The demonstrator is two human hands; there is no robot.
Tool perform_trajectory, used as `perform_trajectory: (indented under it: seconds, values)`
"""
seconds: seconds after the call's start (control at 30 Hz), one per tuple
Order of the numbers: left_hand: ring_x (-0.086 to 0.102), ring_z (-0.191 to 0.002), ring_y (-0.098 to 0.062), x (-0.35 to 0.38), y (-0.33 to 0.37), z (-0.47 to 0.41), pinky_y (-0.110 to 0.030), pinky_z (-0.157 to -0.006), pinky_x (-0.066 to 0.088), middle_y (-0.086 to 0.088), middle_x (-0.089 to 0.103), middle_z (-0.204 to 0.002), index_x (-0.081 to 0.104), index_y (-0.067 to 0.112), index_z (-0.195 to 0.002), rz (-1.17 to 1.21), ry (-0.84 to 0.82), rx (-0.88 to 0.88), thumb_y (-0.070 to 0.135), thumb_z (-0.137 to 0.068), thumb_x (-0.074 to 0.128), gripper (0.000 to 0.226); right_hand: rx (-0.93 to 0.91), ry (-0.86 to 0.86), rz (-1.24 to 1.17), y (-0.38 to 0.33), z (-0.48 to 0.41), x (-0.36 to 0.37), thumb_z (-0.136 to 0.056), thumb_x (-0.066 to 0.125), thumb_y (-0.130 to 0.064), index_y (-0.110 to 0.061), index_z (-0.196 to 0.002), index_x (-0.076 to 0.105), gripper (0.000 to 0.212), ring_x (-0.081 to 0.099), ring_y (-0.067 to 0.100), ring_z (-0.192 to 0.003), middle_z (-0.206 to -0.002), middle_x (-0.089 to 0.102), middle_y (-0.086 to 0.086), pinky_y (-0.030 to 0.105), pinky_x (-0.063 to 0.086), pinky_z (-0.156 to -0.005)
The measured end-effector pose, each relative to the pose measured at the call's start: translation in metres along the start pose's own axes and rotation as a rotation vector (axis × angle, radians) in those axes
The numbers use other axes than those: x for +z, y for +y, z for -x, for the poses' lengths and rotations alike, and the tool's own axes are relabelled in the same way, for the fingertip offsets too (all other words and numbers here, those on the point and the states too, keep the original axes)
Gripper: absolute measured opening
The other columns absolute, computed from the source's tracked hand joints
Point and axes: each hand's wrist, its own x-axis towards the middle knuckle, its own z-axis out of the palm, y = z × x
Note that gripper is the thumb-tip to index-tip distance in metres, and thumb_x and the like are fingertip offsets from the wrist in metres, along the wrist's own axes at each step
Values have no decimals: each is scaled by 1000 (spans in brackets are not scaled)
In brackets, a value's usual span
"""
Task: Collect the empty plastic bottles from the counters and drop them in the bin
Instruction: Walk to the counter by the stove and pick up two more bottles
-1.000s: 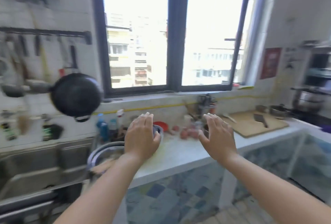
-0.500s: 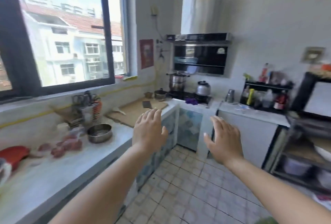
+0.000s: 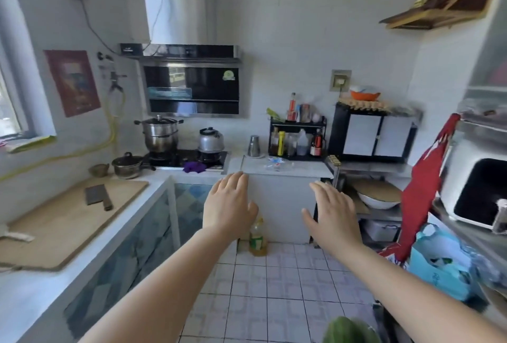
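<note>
Hovering, left hand point(image 3: 229, 206) and right hand point(image 3: 333, 212) (both empty), above floor point(image 3: 263, 293).

A home kitchen: gas stove point(image 3: 189, 160) with pots, range hood point(image 3: 192, 79), tiled counter point(image 3: 153, 178), cutting board point(image 3: 63, 219).

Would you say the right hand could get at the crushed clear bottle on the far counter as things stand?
Probably not yet. The right hand is open and empty, and nothing blocks the way, but the crushed bottle lies on the far counter well beyond it; stepping closer seems needed.
</note>
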Motion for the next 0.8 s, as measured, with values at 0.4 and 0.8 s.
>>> perform_trajectory:
  seconds: [0.4,0.8]
  values:
    - [30,-138,-22,97,-59,-136,-35,-114,24,-3,32,-152,27,15,-142,64,-62,4,33,-88,49,61,110,-5,44,29,-122,86,-90,47,-39,-16,-144,27,62,23,19,-141,-152,30,0,39,18,-115]
    - [28,-138,-22,214,-72,-311,-36,-115,24,-4,33,-151,27,14,-142,33,-100,-43,31,-88,47,60,41,-54,73,116,-300,181,-92,43,-43,-16,-145,25,62,23,18,-141,-152,31,0,38,18,-115]
